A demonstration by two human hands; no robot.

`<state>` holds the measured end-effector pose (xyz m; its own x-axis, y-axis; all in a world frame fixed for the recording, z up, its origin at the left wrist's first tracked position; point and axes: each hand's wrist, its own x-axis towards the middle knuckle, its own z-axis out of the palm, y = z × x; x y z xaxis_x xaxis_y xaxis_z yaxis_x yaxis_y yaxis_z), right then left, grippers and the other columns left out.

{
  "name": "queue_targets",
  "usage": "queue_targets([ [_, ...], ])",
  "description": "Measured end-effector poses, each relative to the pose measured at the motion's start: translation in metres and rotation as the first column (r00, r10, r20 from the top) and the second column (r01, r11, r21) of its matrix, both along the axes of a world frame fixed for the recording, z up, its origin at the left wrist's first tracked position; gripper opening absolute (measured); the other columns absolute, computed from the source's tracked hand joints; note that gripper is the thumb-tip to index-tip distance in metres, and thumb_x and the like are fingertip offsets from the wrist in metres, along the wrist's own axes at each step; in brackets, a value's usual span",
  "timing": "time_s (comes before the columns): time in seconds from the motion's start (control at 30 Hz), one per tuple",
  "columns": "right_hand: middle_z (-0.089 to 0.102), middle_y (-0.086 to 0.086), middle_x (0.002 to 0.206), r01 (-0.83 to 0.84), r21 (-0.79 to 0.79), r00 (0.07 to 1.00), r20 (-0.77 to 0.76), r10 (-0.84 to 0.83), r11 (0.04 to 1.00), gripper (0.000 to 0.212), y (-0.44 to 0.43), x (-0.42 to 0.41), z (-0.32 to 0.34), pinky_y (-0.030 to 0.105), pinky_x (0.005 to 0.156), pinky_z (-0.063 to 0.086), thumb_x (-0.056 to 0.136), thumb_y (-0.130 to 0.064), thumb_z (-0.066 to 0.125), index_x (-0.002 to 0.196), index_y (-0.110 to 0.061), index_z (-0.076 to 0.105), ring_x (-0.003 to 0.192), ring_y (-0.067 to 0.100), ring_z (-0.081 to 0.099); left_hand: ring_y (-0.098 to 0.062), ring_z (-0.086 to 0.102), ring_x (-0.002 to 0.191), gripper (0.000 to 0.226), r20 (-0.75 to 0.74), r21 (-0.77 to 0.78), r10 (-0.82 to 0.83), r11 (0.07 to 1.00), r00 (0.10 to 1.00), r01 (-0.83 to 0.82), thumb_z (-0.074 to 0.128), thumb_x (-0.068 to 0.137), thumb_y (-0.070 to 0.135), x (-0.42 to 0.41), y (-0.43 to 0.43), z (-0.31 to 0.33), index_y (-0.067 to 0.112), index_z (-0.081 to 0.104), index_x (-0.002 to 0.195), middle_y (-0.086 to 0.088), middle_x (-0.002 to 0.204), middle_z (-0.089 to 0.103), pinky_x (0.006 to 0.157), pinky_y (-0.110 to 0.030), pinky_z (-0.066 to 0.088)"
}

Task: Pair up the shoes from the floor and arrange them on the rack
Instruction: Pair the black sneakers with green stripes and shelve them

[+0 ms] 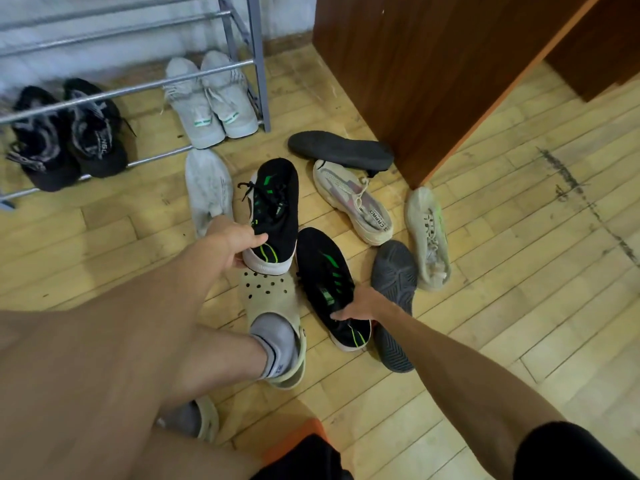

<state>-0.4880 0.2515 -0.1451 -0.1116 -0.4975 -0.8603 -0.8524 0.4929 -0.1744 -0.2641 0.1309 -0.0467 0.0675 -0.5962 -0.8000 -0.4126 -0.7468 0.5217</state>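
Note:
My left hand (235, 244) grips the heel of a black sneaker with green stripes (277, 206), lifted above the floor. My right hand (360, 304) holds the collar of its matching black sneaker (325, 275), which lies on the floor. The metal shoe rack (145, 86) stands at the upper left. A black pair (69, 133) and a pale grey pair (211, 98) sit on its bottom tier. Loose on the floor lie a white shoe (207, 185), a beige sneaker (353, 202), a pale green-tinged sneaker (427, 237) and two upturned dark shoes (341, 150) (394, 282).
A brown wooden cabinet (433, 71) stands at the upper right, close to the shoe pile. My feet in beige clogs (273, 299) and grey socks are right beside the black sneakers. The floor is light wooden boards.

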Motion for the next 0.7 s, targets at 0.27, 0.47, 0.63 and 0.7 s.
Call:
queue_targets([
  [0.27, 0.019, 0.02, 0.153, 0.092, -0.044, 0.995, -0.042, -0.093, 0.995, 0.121, 0.02, 0.008, -0.012, 0.048, 0.113, 0.032, 0.067, -0.045, 0.082, 0.152, -0.008, 0.006, 0.142, 0.038, 0.022, -0.031, 0.064, 0.092, 0.03, -0.005, -0.005, 0.025, 1.0, 1.0, -0.025, 0.072, 0.082, 0.009, 0.007, 0.009, 0.01, 0.004, 0.059, 0.108, -0.015, 0.105, 0.066, 0.065, -0.037, 0.052],
  [0.47, 0.059, 0.012, 0.124, 0.094, -0.085, 0.993, -0.064, -0.099, 0.992, 0.074, 0.004, 0.007, -0.002, 0.035, 0.089, 0.054, 0.071, -0.031, 0.082, 0.133, -0.005, 0.049, 0.114, 0.029, 0.06, -0.03, 0.061, 0.089, 0.028, -0.003, -0.025, 0.049, 0.998, 0.999, -0.049, 0.069, 0.085, 0.008, 0.01, 0.018, 0.013, 0.005, 0.057, 0.11, -0.014, 0.099, 0.064, 0.054, -0.035, 0.049],
  [0.63, 0.059, 0.02, 0.128, 0.14, 0.176, 0.972, 0.163, -0.169, 0.974, 0.054, -0.016, -0.001, 0.023, 0.039, 0.088, 0.057, 0.085, -0.006, 0.069, 0.134, 0.001, 0.049, 0.109, 0.034, 0.064, -0.026, 0.059, 0.088, 0.037, -0.005, -0.002, 0.038, 0.999, 0.999, -0.038, 0.064, 0.089, 0.01, 0.014, 0.019, 0.02, 0.002, 0.052, 0.123, -0.011, 0.097, 0.062, 0.067, -0.036, 0.051],
  [0.7, 0.061, 0.023, 0.126, 0.117, 0.242, 0.959, 0.226, -0.173, 0.963, 0.047, -0.027, -0.003, 0.035, 0.041, 0.092, 0.055, 0.088, -0.001, 0.064, 0.132, 0.006, 0.051, 0.111, 0.035, 0.064, -0.029, 0.06, 0.099, 0.04, 0.026, 0.002, 0.039, 0.999, 0.999, -0.039, 0.064, 0.089, 0.01, 0.017, 0.019, 0.024, 0.001, 0.051, 0.126, -0.013, 0.112, 0.062, 0.079, -0.038, 0.051],
])
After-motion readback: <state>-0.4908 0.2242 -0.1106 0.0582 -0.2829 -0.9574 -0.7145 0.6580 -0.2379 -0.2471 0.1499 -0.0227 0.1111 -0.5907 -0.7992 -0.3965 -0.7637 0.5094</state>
